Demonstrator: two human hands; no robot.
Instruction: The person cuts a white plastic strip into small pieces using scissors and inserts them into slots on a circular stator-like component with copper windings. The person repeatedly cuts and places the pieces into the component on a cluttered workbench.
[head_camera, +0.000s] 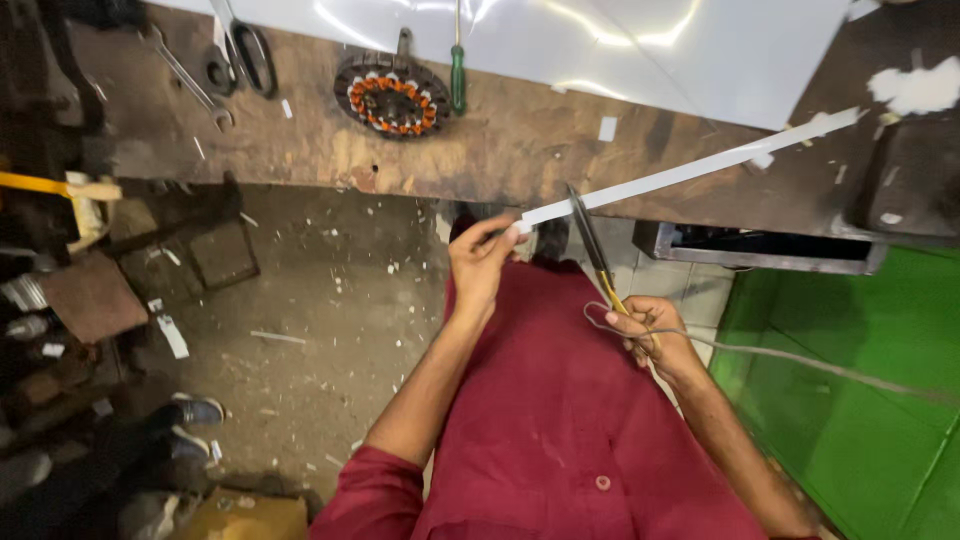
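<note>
Scissors with dark blades and yellow handles (597, 262) are held in the right hand (652, 335), fingers closed around the handles, blades open around a long white paper strip (690, 172). The left hand (482, 262) pinches the strip's near end between fingers; the far end lies on the worn brown wooden bench (520, 140). A round copper-wound motor stator (392, 98) and a green-handled screwdriver (458, 70) lie further away.
</note>
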